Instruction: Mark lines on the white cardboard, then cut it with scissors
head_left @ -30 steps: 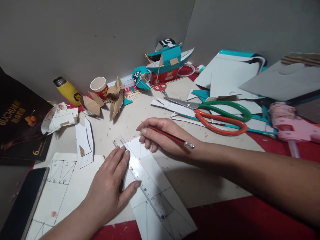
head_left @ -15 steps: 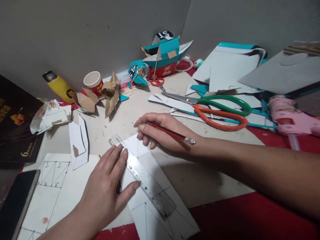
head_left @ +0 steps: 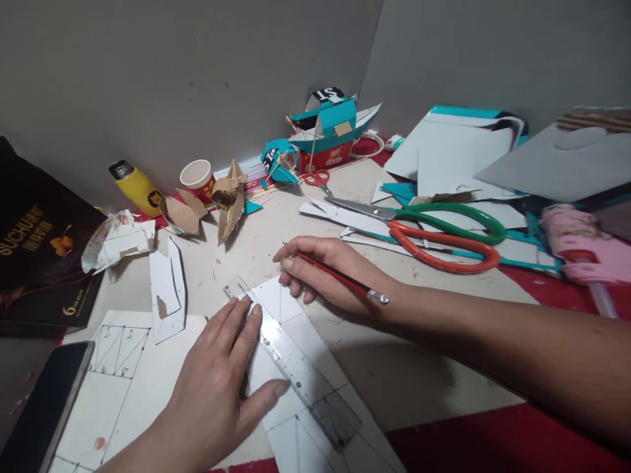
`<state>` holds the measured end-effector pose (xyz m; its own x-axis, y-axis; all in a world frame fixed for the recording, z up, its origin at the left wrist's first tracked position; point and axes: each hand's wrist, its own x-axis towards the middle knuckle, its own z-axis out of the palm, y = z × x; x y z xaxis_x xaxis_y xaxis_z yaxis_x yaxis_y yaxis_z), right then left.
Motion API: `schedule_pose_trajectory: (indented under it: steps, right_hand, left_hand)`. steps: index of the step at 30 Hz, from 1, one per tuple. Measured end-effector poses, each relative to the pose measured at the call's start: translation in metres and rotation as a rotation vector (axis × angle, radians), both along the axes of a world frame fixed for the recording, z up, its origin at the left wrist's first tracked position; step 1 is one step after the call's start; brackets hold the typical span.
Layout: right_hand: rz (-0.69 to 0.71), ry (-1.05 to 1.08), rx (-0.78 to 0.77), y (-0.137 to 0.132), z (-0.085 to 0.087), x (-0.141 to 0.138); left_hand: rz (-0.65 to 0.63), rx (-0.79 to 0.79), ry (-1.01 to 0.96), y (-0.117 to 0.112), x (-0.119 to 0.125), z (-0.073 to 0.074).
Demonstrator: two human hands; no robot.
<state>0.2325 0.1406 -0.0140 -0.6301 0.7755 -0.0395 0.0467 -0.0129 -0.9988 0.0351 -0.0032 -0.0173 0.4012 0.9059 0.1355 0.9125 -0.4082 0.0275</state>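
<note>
A clear plastic ruler [head_left: 290,368] lies slantwise across a white card strip [head_left: 328,368] marked with pencil lines. My left hand [head_left: 221,368] rests flat on the ruler's left edge and the card, fingers stretched and thumb apart. My right hand [head_left: 330,272], just past the card's far end, is closed around a red and black pencil [head_left: 335,270]. The pencil's silver end points toward my wrist and its tip is mostly hidden by the fingers. Left of my left hand lies a sheet with a ruled drawing [head_left: 123,387].
Large scissors [head_left: 444,240] with green and orange handles lie on card scraps at right, near a pink glue gun [head_left: 576,243]. Paper boats [head_left: 325,131], a paper cup [head_left: 197,180] and a yellow bottle [head_left: 135,190] line the back. A phone [head_left: 46,407] lies at left.
The whole view has shifted, so things appear slightly lower and farther right. Both hands keep their places: the left on the ruler, the right around the pencil.
</note>
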Motion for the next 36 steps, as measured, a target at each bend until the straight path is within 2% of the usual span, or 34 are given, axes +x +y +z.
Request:
schedule_pose_trajectory:
  steps: [9, 14, 18, 21, 24, 27, 29, 32, 36]
  right_hand:
    - [-0.002, -0.033, 0.028, -0.002, 0.001, -0.001]
    - [-0.015, -0.047, 0.053, -0.004, -0.006, 0.000]
    - [-0.034, -0.072, 0.104, -0.002, -0.012, 0.001]
    - [-0.030, -0.136, 0.145, 0.000, -0.006, 0.000]
    - [-0.037, -0.195, 0.234, 0.000, -0.001, -0.001]
    - [-0.170, -0.249, 0.406, 0.000, -0.004, -0.003]
    - [-0.210, -0.282, 0.531, -0.001, -0.008, -0.004]
    - [-0.139, -0.277, 0.663, -0.003, -0.011, -0.004]
    - [-0.015, -0.293, 0.743, -0.004, -0.015, -0.002]
  left_hand:
    - [0.016, -0.038, -0.037, 0.002, 0.002, 0.001]
    - [0.025, -0.065, -0.114, -0.002, 0.004, 0.003]
    - [0.071, -0.160, -0.157, -0.002, 0.005, 0.003]
    - [0.100, -0.200, -0.171, -0.003, 0.005, 0.002]
    - [0.107, -0.201, -0.193, -0.005, 0.005, 0.000]
    - [0.103, -0.193, -0.212, -0.006, 0.005, -0.002]
    - [0.097, -0.189, -0.217, -0.006, 0.004, -0.003]
    - [0.095, -0.193, -0.214, -0.006, 0.004, -0.003]
    - [0.098, -0.187, -0.203, -0.006, 0.004, -0.002]
